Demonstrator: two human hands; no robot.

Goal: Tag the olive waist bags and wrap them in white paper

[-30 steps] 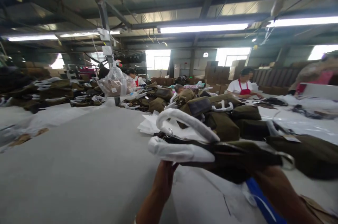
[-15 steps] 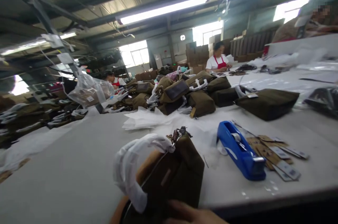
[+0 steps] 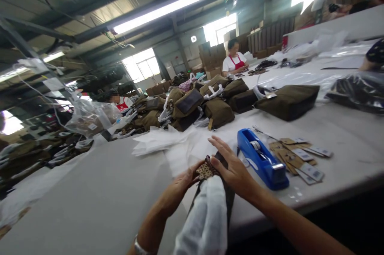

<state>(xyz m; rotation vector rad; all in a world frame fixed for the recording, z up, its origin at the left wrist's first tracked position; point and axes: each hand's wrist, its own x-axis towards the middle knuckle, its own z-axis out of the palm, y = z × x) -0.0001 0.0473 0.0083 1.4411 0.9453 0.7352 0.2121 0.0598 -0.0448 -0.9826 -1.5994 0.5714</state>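
An olive-brown handbag [image 3: 230,199] stands on the table before me, its handles [image 3: 207,215] wrapped in white padding and hanging toward me. At its far top end sits a small leopard-print piece [image 3: 205,170], perhaps a bow or charm. My left hand [image 3: 178,189] has its fingers and thumb closed about the left edge of that piece. On the other side, my right hand [image 3: 232,167] lies against the bag with fingers stretched out, the thumb touching the leopard print. The wrapped handles hide much of the bag's body.
Just right of my right hand is a blue tape dispenser [image 3: 262,161], with tan and white hang tags [image 3: 300,157] beyond it. White sheets [image 3: 162,139] lie ahead, before piled olive bags [image 3: 189,105]. Another bag [image 3: 289,101] lies right. A co-worker [image 3: 235,61] sits farther back.
The bag has turned so its padded handles face me. Both hands have come up to its far top end, at the leopard-print piece. The view has shifted slightly right.
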